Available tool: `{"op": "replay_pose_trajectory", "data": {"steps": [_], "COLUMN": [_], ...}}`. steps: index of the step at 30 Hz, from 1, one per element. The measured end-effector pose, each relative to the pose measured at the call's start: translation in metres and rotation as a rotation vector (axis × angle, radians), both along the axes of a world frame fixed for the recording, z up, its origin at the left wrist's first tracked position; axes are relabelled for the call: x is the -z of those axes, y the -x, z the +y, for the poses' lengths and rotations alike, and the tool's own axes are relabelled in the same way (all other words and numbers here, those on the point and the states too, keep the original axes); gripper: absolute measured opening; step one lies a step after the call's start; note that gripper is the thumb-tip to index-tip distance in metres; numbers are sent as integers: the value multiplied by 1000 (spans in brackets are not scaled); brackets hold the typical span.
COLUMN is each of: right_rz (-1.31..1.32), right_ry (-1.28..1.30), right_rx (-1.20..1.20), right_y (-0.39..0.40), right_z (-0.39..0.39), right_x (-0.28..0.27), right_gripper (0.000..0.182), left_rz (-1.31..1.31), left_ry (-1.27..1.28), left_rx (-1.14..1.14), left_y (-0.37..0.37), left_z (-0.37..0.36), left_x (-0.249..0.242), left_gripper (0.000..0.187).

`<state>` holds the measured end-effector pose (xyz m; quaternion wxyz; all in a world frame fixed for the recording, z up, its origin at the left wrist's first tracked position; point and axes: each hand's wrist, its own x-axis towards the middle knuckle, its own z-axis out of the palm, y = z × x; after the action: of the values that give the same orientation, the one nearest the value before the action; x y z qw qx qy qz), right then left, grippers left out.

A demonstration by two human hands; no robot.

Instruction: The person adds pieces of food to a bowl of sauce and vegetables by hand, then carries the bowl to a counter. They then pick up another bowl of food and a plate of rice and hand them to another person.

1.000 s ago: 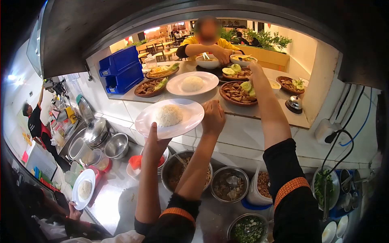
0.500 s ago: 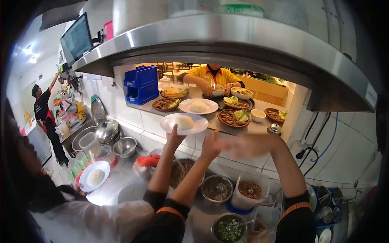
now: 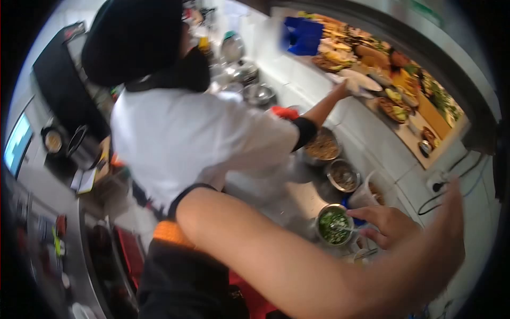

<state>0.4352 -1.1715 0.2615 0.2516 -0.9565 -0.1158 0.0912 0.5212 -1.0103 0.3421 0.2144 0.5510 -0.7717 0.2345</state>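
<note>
My left forearm crosses the view close to the camera. At its end, my left hand (image 3: 443, 244) is raised at the right, blurred, with stretched fingers pointing up and nothing visible in it. Behind that forearm, my right hand (image 3: 388, 224) reaches over the counter with its fingers apart. Its fingertips are right at the rim of a metal bowl of chopped green onions (image 3: 330, 222). A spoon (image 3: 345, 229) leans in this bowl, its handle pointing toward my right thumb. My left forearm hides the right wrist.
A co-worker in a white shirt (image 3: 186, 133) stands close on the left, one arm stretched to the serving window with a plate (image 3: 336, 78). Metal bowls of minced food (image 3: 321, 146) and a white tub (image 3: 372, 186) line the wall. Filled dishes (image 3: 393, 109) stand on the window ledge.
The view has swung left and down. My hands have moved from near the serving window to over the counter, the right one by the green onion bowl. The co-worker now fills the left.
</note>
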Motion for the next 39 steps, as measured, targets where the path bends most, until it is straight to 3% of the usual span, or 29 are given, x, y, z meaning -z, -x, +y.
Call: {"op": "replay_pose_trajectory", "data": {"steps": [6, 10, 15, 19, 20, 22, 24, 26, 27, 29, 31, 33, 35, 38, 39], "right_rz": [39, 93, 260, 290, 295, 435, 638, 661, 605, 433, 411, 472, 480, 533, 550], "right_ry": [-191, -188, -135, -135, -140, -196, -198, -142, -147, 126, 161, 180, 167, 80, 33], "right_rx": [-402, -713, -1190, -1367, -1435, -1507, -1440, -1368, -1356, -1346, -1438, -1506, -1493, -1476, -1473], "right_y": [-37, -86, -147, -144, -138, -128, -125, -112, -104, -80, -70, -63, -57, -63, -70], "right_z": [70, 146, 299, 414, 450, 507, 587, 646, 678, 735, 778, 831, 871, 909, 919], "right_x": [37, 36, 41, 51, 58, 92, 118, 164, 193, 216, 238, 234, 219, 215, 216], "right_gripper": [44, 43, 43, 42, 41, 41, 41, 41, 42, 38, 37, 37, 38, 38, 38], "left_rz": [-141, -199, -211, -191, -144, 187, 794, 1083, 1458, 1944, 1784, 1289, 914, 736, 676], "left_ry": [-23, -28, 11, 101, 155, 284, 505, 303, 431, 1197, 2144, 2598, 2811, 2854, 2913], "left_rx": [-222, -442, -802, -1173, -1314, -1701, -2075, -2360, -2270, -1908, -1443, -1581, -1402, -1166, -1195], "left_y": [40, 57, 79, 122, 139, 173, 210, 280, 320, 388, 445, 476, 502, 521, 522], "left_z": [102, 178, 297, 405, 440, 520, 621, 689, 722, 741, 770, 812, 861, 929, 945], "left_x": [-5, -9, -11, -5, 1, 30, 92, 192, 247, 306, 368, 389, 402, 422, 428], "left_gripper": [36, 35, 33, 32, 31, 31, 30, 35, 36, 38, 43, 56, 52, 44, 45]}}
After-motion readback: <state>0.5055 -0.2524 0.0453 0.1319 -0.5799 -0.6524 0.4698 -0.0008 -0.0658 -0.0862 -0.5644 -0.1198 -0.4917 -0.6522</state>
